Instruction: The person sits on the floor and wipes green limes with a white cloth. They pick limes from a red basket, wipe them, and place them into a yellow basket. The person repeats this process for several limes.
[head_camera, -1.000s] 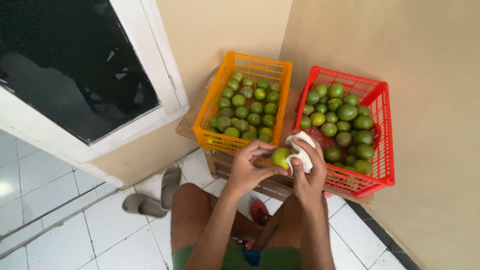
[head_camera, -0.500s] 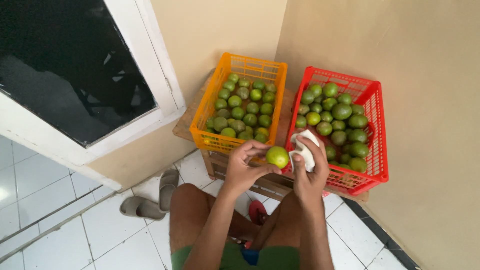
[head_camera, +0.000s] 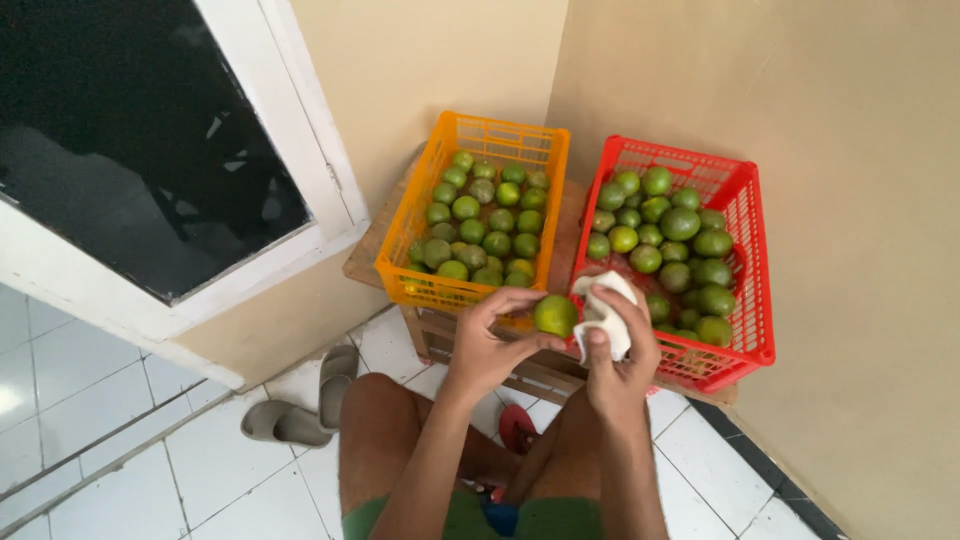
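Orange crate (head_camera: 432, 225) and red crate (head_camera: 745, 250) of green citrus sit centre frame. Your left hand (head_camera: 490, 345) pinches a green-yellow citrus (head_camera: 555, 315) lower centre; right hand (head_camera: 620, 360) clutches white cloth (head_camera: 605, 315) touching it.

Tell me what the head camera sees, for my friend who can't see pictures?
A seated person's left hand holds a green lime while the right hand holds a white cloth beside it. Behind stand an orange crate and a red crate of limes.

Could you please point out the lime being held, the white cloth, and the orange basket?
Lime (head_camera: 554, 314): head view, middle of the green skin.
White cloth (head_camera: 604, 315): head view, the bunched fold above the thumb.
Orange basket (head_camera: 497, 132): head view, the far wall.
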